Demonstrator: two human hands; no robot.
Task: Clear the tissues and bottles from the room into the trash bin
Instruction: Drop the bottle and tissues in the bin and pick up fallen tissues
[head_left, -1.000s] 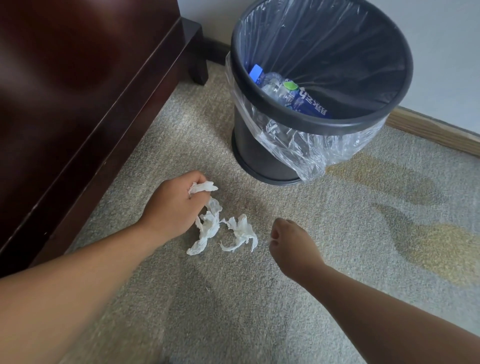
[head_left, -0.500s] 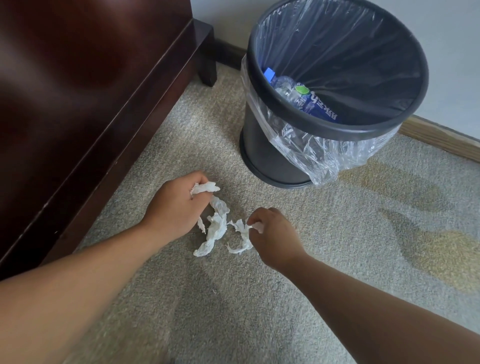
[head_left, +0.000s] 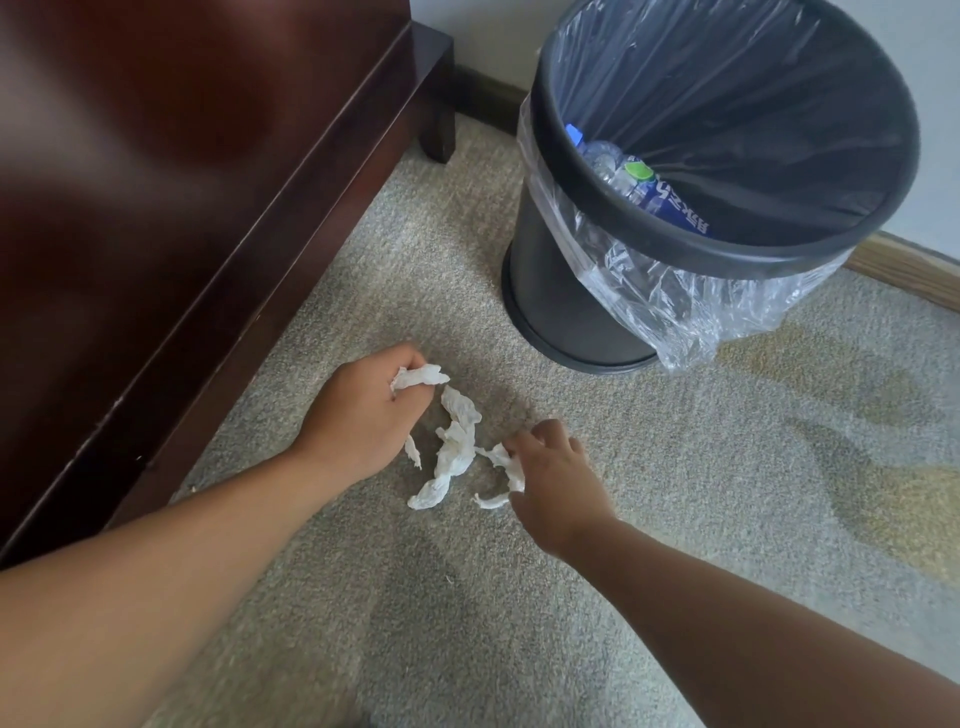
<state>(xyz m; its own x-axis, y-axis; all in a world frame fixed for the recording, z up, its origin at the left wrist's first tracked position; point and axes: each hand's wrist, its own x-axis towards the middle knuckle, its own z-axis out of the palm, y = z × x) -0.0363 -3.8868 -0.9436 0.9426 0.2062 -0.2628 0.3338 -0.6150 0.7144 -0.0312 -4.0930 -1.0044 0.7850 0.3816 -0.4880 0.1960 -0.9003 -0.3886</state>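
Observation:
Crumpled white tissues lie on the beige carpet. My left hand (head_left: 363, 415) is closed around one tissue (head_left: 420, 375), whose end sticks out by the thumb. A long twisted tissue (head_left: 453, 447) lies on the carpet between my hands. My right hand (head_left: 556, 478) has its fingers pinched on a smaller tissue (head_left: 501, 460) at the carpet. The black trash bin (head_left: 571, 291), lined with a clear bag, stands just beyond; inside lie plastic bottles (head_left: 636, 184) with a blue cap and a green cap.
A dark wooden piece of furniture (head_left: 182, 182) runs along the left, its leg (head_left: 436, 140) near the bin. A wall with a wooden baseboard (head_left: 904, 265) is behind the bin. Yellowish stains mark the carpet (head_left: 779, 467) at the right.
My right hand moved left from open carpet to the smaller tissue and closed its fingers on it. My left hand kept its hold on the other tissue.

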